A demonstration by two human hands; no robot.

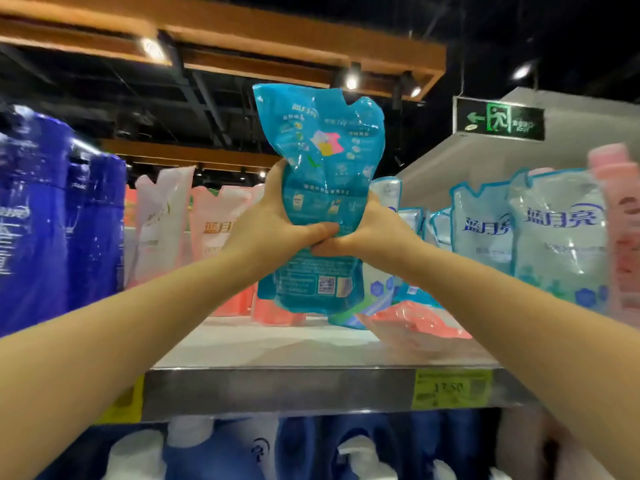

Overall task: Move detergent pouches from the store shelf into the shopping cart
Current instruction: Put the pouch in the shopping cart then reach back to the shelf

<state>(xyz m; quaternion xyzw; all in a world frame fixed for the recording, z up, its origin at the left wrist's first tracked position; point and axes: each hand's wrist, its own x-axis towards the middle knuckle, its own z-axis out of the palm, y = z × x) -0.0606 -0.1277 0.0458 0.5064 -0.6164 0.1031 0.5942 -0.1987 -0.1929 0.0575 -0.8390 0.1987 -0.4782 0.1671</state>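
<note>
Above shelf (311, 344), pouch (322, 188) upright

Both bare forearms reach forward and upward, converging. The left hand (273, 216) and right hand (375, 230) meet, thumbs touching, each curled round one side of a teal pouch (329, 150) held upright between them.

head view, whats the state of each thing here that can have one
teal pouch, upright, squeezed at its waist, held by both hands
left hand, grips the teal pouch
right hand, grips the teal pouch
pink pouch, lying flat on the shelf
pale blue pouches, standing upright on the shelf
exit sign, lit
</note>
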